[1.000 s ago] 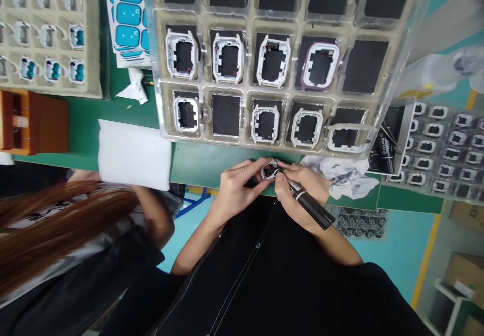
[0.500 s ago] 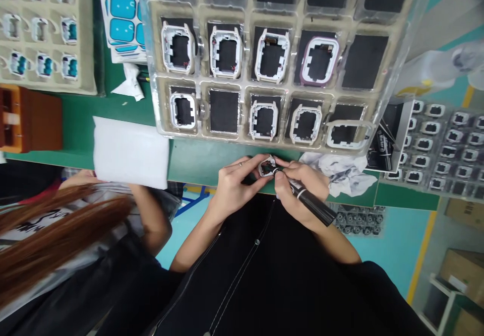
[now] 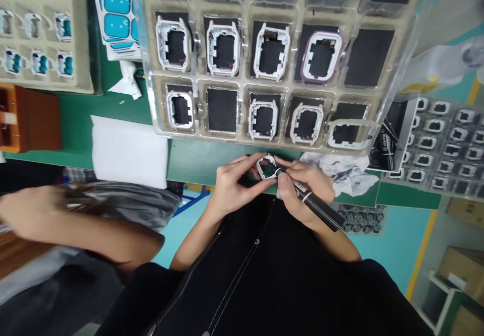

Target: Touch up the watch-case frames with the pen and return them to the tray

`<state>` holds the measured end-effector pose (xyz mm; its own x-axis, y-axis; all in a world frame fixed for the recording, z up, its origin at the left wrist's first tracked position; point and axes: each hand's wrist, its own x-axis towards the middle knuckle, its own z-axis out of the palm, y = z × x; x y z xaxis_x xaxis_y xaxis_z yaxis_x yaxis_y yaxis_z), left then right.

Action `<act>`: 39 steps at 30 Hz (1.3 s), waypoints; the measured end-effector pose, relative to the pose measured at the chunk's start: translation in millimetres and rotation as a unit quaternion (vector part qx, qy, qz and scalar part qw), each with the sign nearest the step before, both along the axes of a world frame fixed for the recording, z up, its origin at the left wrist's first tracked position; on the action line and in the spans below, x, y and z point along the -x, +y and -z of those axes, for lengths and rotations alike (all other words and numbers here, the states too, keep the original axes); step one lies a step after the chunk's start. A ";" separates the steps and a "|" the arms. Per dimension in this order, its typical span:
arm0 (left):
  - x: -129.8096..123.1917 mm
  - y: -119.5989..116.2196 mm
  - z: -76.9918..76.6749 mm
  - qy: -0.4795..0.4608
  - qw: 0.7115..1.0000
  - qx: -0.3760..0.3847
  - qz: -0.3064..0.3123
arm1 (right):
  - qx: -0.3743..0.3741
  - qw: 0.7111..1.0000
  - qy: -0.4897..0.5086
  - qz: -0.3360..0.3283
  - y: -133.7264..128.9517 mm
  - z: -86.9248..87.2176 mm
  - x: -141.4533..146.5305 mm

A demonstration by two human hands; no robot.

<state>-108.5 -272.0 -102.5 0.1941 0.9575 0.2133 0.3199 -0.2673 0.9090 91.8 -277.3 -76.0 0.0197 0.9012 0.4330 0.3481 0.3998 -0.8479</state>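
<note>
Between the thumb and fingers of my left hand (image 3: pixel 235 182) is a small white watch-case frame (image 3: pixel 260 169), tilted, just past the table's front edge. My right hand (image 3: pixel 304 185) grips a black marker pen (image 3: pixel 321 210) like a writing tool, its tip end at the inner side of the frame. Right fingertips also sit close to the frame's right edge; whether they touch it I cannot tell. Just beyond my hands lies a clear plastic tray (image 3: pixel 223 135) with similar white frames in its pockets, one with a purple rim (image 3: pixel 321 56).
Crumpled white tissue (image 3: pixel 344 172) lies right of my right hand, beside a box of markers (image 3: pixel 385 147). Left are a folded white cloth (image 3: pixel 128 152), an orange-brown box (image 3: pixel 32 119) and blue sticker sheets (image 3: pixel 117 23). A co-worker's arm (image 3: pixel 75 225) is at far left.
The white frame has turned in my left hand, showing more of its opening. The marker has shifted slightly right and down. The co-worker's arm has swung up toward their head.
</note>
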 end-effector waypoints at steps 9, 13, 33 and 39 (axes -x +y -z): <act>-3.8 0.0 2.5 0.011 0.999 -0.041 -0.003 | -0.023 0.999 -0.023 0.001 1.7 2.0 0.2; -4.2 0.5 2.4 0.011 0.999 -0.051 -0.001 | -0.040 0.999 -0.032 -0.003 3.3 2.7 0.8; -5.8 -0.5 4.0 0.015 0.998 -0.065 -0.003 | -0.060 0.997 -0.041 0.011 4.7 4.4 5.6; -5.0 -0.6 3.0 0.024 0.998 -0.064 0.001 | -0.064 0.996 -0.057 0.018 3.7 7.6 5.7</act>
